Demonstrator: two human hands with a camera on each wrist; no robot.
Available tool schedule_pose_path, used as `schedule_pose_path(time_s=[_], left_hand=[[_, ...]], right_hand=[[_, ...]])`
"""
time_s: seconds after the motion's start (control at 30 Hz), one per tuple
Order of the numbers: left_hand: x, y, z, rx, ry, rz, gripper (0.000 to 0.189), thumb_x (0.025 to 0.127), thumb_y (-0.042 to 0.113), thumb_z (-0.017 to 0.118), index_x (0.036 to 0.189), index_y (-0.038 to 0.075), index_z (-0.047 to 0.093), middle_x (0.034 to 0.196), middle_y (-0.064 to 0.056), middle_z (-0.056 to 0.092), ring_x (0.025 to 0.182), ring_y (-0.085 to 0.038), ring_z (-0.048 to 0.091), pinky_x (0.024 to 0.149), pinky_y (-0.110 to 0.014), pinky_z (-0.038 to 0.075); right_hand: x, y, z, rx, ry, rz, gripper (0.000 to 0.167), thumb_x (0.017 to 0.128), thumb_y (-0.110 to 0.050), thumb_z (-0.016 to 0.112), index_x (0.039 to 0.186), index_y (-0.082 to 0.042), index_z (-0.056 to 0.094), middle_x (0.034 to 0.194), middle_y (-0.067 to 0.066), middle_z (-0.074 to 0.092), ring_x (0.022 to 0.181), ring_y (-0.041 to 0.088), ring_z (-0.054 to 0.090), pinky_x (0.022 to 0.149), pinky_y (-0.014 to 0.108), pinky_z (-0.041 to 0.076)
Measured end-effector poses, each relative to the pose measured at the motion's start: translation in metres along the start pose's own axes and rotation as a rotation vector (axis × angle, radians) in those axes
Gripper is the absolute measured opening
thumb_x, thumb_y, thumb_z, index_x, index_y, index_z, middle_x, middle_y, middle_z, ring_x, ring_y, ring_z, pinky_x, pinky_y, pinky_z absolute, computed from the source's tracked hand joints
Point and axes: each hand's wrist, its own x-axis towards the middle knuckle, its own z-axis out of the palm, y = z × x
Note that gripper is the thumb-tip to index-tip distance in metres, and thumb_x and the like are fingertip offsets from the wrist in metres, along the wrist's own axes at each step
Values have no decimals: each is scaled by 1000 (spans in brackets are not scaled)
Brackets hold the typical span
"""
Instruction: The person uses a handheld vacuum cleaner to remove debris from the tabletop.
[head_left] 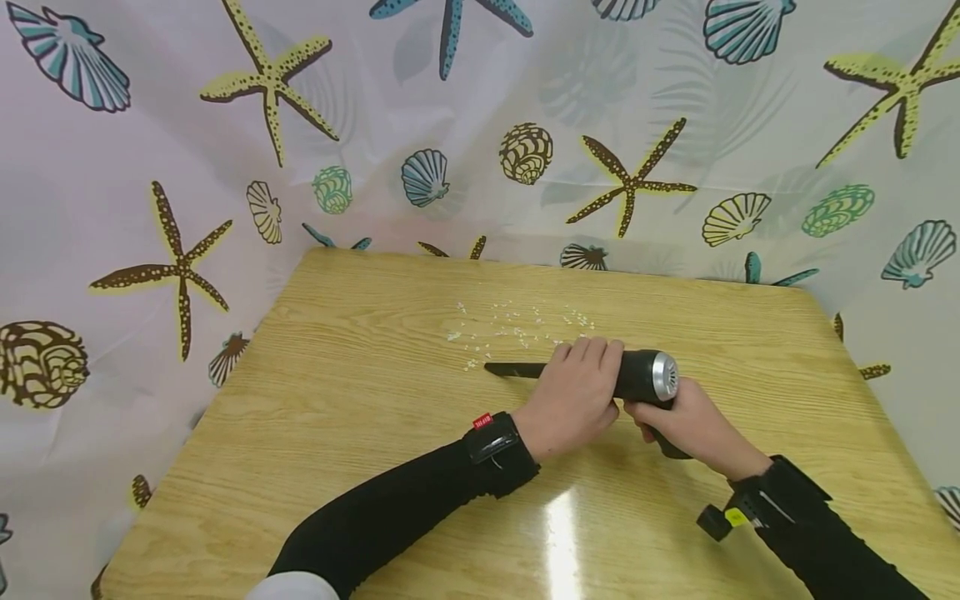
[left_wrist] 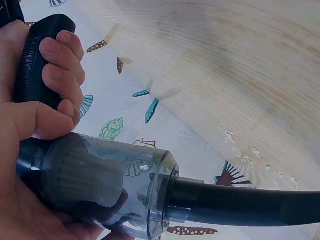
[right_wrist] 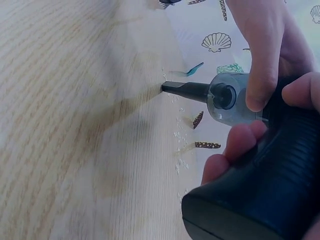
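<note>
Both hands hold a black handheld vacuum (head_left: 637,373) with a silver rear cap, a clear dust cup (left_wrist: 135,170) and a long narrow nozzle (head_left: 513,369). My left hand (head_left: 573,396) wraps over its body near the dust cup. The right hand (head_left: 701,421) grips the handle (right_wrist: 250,175) with curled fingers. Pointing left, the nozzle has its tip close over the wooden table, right beside scattered small white bits (head_left: 517,321). More white bits (right_wrist: 180,145) lie along the table in the right wrist view.
The light wooden table (head_left: 337,400) meets a hanging cloth (head_left: 480,108) printed with starfish and shells at its back and sides. Black bands sit on both wrists; a small black camera piece (head_left: 715,522) sticks out from the right one.
</note>
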Motion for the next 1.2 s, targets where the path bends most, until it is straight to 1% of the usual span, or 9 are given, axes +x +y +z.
schedule_pose_path(time_s=[0.33,0.53,0.73,0.83,1.2], left_hand=[[-2,-5,2,3,-7,0,55,87,33,67,132,6,48,116,-5,58,108,-19,58,94,-36,51],[-1,-4,2,15,-4,14,52,88,34,66,129,7,49,115,-4,58,106,-18,58,92,-35,51],[-2,-6,1,38,-13,-2,54,88,34,65,132,7,48,116,-4,58,107,-17,58,92,-34,51],[-3,-8,1,29,-21,-5,55,88,34,65,132,7,48,116,-4,58,108,-18,58,93,-34,51],[-5,-14,1,20,-46,-18,57,89,34,65,136,6,46,121,-5,59,112,-18,59,96,-35,50]], right_hand=[[5,0,5,19,-6,-24,46,95,-13,66,134,0,46,75,14,58,61,26,60,62,33,50],[2,2,4,20,3,-10,41,95,-13,65,130,1,47,76,13,59,62,24,61,64,33,50],[5,1,7,30,0,-22,43,96,-14,65,132,0,47,76,13,58,62,25,60,63,34,50],[7,0,9,34,-2,-24,43,95,-14,65,132,0,47,76,14,58,62,25,60,62,34,50],[15,-1,15,41,4,5,34,95,-14,65,122,2,52,75,14,59,64,24,61,63,34,51]])
